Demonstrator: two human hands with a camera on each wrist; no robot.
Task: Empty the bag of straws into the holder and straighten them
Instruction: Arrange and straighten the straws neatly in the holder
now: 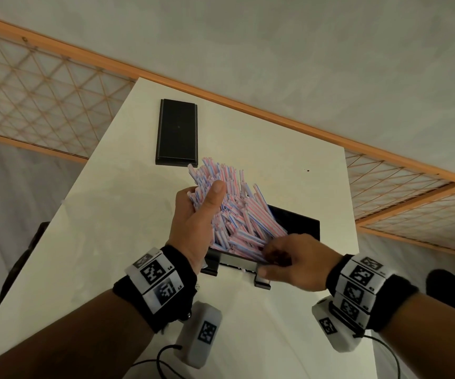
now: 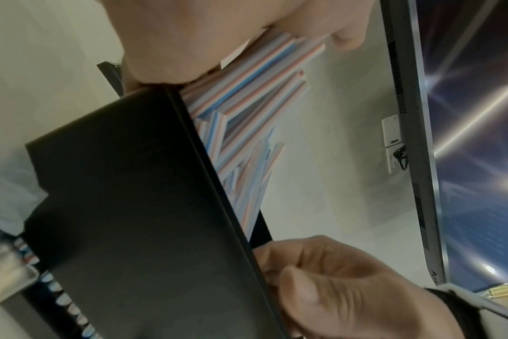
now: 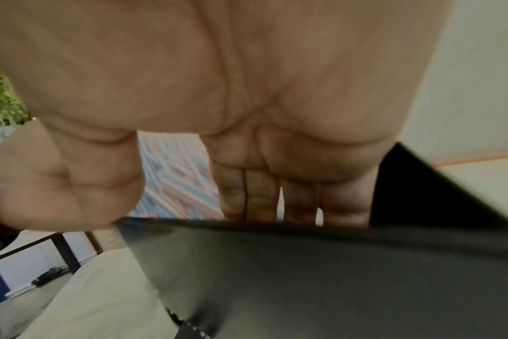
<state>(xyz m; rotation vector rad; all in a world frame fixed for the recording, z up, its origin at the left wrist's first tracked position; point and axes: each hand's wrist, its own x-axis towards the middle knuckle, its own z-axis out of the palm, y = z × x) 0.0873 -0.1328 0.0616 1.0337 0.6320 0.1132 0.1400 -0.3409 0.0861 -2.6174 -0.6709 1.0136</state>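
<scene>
Several pink-, blue- and white-striped straws [image 1: 237,212] lie in a loose, crooked heap in the black holder [image 1: 297,222] and stick out to its far left. My left hand [image 1: 204,198] grips a bundle of them at the left end, thumb on top. My right hand [image 1: 270,261] is at the holder's near right end, fingers inside against the straws and thumb outside on the front wall. The left wrist view shows the holder wall [image 2: 131,206], the straws [image 2: 247,91] and my right hand [image 2: 334,286]. In the right wrist view the fingers [image 3: 261,195] reach behind the wall [image 3: 305,275]. No bag is in view.
The holder's flat black lid [image 1: 177,131] lies on the white table [image 1: 111,214] beyond the straws. A wooden rail with lattice panels [image 1: 43,86] runs behind the table. A dark object [image 1: 24,258] sits by the table's left edge.
</scene>
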